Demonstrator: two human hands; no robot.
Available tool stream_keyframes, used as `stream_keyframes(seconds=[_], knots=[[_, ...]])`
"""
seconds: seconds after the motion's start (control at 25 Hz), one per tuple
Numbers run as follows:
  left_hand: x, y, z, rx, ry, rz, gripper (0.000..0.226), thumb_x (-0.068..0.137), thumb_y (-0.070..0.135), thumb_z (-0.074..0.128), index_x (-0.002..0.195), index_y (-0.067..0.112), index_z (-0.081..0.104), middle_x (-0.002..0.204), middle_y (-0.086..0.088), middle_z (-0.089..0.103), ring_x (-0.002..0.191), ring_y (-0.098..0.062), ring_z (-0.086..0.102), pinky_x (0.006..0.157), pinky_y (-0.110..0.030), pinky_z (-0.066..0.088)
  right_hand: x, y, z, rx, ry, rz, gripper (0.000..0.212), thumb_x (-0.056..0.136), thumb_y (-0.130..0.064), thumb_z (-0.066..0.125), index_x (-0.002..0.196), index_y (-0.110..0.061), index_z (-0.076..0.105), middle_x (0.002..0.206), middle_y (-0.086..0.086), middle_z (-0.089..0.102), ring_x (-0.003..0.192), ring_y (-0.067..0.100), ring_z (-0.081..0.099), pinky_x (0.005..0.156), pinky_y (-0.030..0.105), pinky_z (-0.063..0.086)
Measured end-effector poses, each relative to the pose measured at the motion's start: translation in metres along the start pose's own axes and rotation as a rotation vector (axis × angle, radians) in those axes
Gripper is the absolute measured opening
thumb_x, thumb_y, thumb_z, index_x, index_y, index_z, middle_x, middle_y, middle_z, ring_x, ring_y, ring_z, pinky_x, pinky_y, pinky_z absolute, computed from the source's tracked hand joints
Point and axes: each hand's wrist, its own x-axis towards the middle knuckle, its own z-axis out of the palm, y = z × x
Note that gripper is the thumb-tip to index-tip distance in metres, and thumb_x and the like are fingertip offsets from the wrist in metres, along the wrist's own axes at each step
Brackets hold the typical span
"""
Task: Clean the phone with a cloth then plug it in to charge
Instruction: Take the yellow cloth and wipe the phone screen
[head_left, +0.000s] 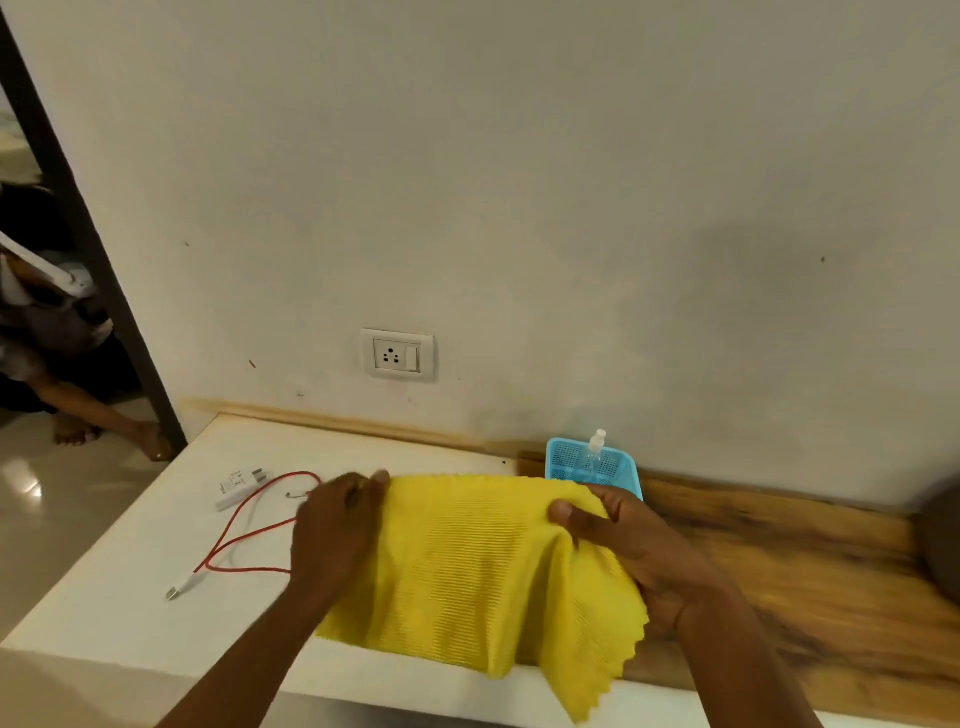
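- We've got the yellow cloth (483, 566) spread over the counter (130, 597), left hand (332, 535) and right hand (628, 545) each pinching a top corner.
- No phone visible; possibly under the cloth.
- Charger cable (244, 535) lies left.
- Let's bunch the cloth into a firm pad before wiping.

The cloth (483, 566) hides the counter beneath it, so no phone shows. A dark object (943, 545) is cut off at the right edge, unidentifiable.
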Motion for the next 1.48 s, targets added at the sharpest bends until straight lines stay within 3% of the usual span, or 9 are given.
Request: stream_keyframes(seconds=[0.2,0.36,0.44,0.6,0.76,0.92,1.16,1.36,1.48], knots=[[-0.05,-0.036,0.069,0.13,-0.339,-0.14,0.031,0.089,0.033,0.054,0.059,0.025,0.054,0.057,0.004,0.056,0.065,-0.018,0.062,0.057,-0.026,0.041,0.038,0.031,0.027,0.246,0.309,-0.11,0.025,0.058,-0.037,0.073,0.083,-0.032,0.076,0.082,-0.004,0.077,0.079,0.015,0.073,0.068,0.035,0.06],[-0.072,-0.045,0.114,0.206,-0.653,-0.102,0.024,0.094,0.031,0.045,0.107,0.025,0.063,0.106,-0.003,0.067,0.101,-0.015,0.062,0.088,-0.02,0.046,0.073,0.073,0.039,0.157,0.44,0.053,0.067,0.072,-0.041,0.073,0.132,-0.026,0.048,0.126,0.003,0.058,0.114,0.029,0.056,0.096,0.052,0.049],[-0.064,-0.053,0.118,0.208,-0.733,-0.127,0.024,0.094,0.032,0.046,0.107,0.023,0.064,0.109,-0.002,0.067,0.1,-0.012,0.062,0.094,-0.021,0.045,0.087,0.092,0.038,-0.064,0.548,0.114,0.072,0.082,-0.038,0.068,0.143,-0.024,0.032,0.143,0.004,0.043,0.129,0.03,0.044,0.106,0.05,0.041],[-0.023,-0.091,0.107,0.177,-0.539,-0.243,0.012,0.083,0.042,0.06,0.079,0.032,0.054,0.082,0.01,0.063,0.081,-0.007,0.061,0.082,-0.023,0.051,0.114,0.128,0.023,-0.58,0.537,0.133,0.063,0.092,-0.021,0.055,0.146,-0.011,0.025,0.153,0.01,0.03,0.141,0.025,0.029,0.114,0.032,0.023],[0.002,-0.137,0.12,0.407,-0.514,-0.27,0.074,0.078,0.055,0.061,0.138,0.026,0.029,0.147,-0.003,0.035,0.136,-0.021,0.032,0.11,-0.033,0.031,0.143,0.141,0.019,-1.052,0.409,0.02,0.048,0.097,-0.024,0.043,0.143,-0.015,0.032,0.139,0.005,0.04,0.127,0.017,0.043,0.102,0.022,0.034],[0.01,-0.167,0.138,0.642,-0.624,-0.202,0.103,0.075,0.073,0.043,0.146,0.025,-0.013,0.158,0.0,-0.013,0.146,-0.027,-0.01,0.117,-0.046,0.008,0.186,0.142,0.023,-1.207,0.316,-0.051,0.037,0.096,-0.018,0.043,0.133,-0.016,0.041,0.131,0.004,0.045,0.112,0.016,0.051,0.087,0.021,0.044],[0.007,-0.179,0.148,0.76,-0.65,-0.141,0.132,0.022,0.089,-0.025,0.139,0.028,-0.021,0.156,0.0,-0.022,0.143,-0.03,-0.019,0.115,-0.053,0.0,0.234,0.167,0.032,-1.368,0.218,0.041,0.052,0.09,-0.01,0.055,0.137,-0.012,0.034,0.139,0.01,0.038,0.121,0.022,0.043,0.097,0.03,0.046],[0.007,-0.175,0.149,0.764,-0.494,-0.048,0.084,0.08,0.074,0.022,0.143,0.022,0.001,0.158,-0.011,0.011,0.143,-0.04,0.01,0.108,-0.063,0.019,0.251,0.185,0.06,-1.378,0.378,0.063,0.046,0.094,-0.009,0.047,0.138,-0.01,0.033,0.139,0.011,0.038,0.121,0.027,0.041,0.096,0.032,0.046],[0.003,-0.181,0.147,0.674,-0.618,-0.172,0.093,0.079,0.07,0.038,0.145,0.028,-0.013,0.157,0.005,-0.017,0.144,-0.028,-0.019,0.115,-0.053,-0.002,0.245,0.195,0.059,-1.451,0.215,-0.116,0.046,0.095,-0.008,0.042,0.14,-0.012,0.033,0.144,0.011,0.035,0.127,0.031,0.036,0.1,0.038,0.043]])
